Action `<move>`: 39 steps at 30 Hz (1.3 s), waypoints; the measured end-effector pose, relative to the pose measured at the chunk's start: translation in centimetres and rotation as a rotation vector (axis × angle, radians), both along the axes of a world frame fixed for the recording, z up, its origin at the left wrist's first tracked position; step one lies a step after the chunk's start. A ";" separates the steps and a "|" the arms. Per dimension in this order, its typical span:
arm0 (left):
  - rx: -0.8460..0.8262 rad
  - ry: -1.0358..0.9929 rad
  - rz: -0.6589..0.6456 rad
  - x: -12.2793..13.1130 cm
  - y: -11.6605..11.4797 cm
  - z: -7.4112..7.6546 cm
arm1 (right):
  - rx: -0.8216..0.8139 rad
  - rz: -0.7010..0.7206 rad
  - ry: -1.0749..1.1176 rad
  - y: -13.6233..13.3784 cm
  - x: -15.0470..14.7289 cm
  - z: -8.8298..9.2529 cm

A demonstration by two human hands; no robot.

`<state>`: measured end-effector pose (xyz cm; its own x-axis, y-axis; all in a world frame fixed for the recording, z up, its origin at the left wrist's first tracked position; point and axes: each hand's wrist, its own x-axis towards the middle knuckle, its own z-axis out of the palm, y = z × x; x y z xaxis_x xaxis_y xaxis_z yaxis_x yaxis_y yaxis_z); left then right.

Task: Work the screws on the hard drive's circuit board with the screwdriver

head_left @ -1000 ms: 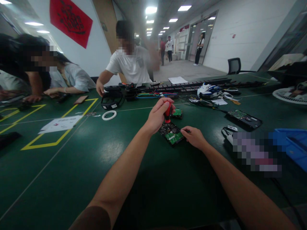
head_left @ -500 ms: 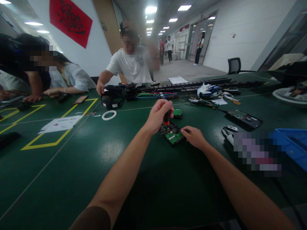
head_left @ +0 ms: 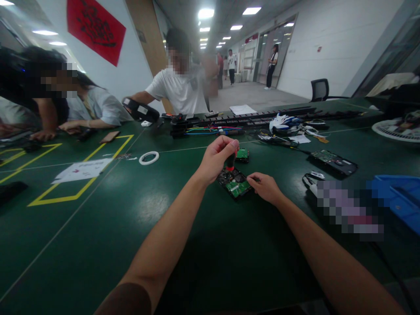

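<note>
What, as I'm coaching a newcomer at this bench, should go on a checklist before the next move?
1. Left hand gripping the red-and-black screwdriver: ok.
2. Screwdriver tip seated in a screw: cannot tell, too small to make out.
3. Right hand at the edge of the circuit-board device: ok.
4. Right hand clamping that edge firmly: cannot tell.
5. Device on the green table, board side up: ok.
6. Blue container apart from both hands: ok.
</note>
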<state>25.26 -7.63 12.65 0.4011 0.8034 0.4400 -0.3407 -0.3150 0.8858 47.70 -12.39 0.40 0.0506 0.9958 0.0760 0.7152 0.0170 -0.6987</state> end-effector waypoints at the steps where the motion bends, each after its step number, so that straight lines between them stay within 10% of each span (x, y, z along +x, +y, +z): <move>1: 0.011 0.000 -0.005 0.0 0.0 0.0 | 0.000 0.000 0.000 0.0 0.0 0.0; 39: -0.130 -0.142 0.071 0.7 -0.2 0.0 | 0.004 -0.009 0.001 -0.4 -0.2 0.5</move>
<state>25.96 -7.85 12.65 0.2829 0.8811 0.3790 -0.4465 -0.2288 0.8650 47.52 -12.75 0.89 0.0592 0.9950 0.0802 0.7143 0.0139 -0.6997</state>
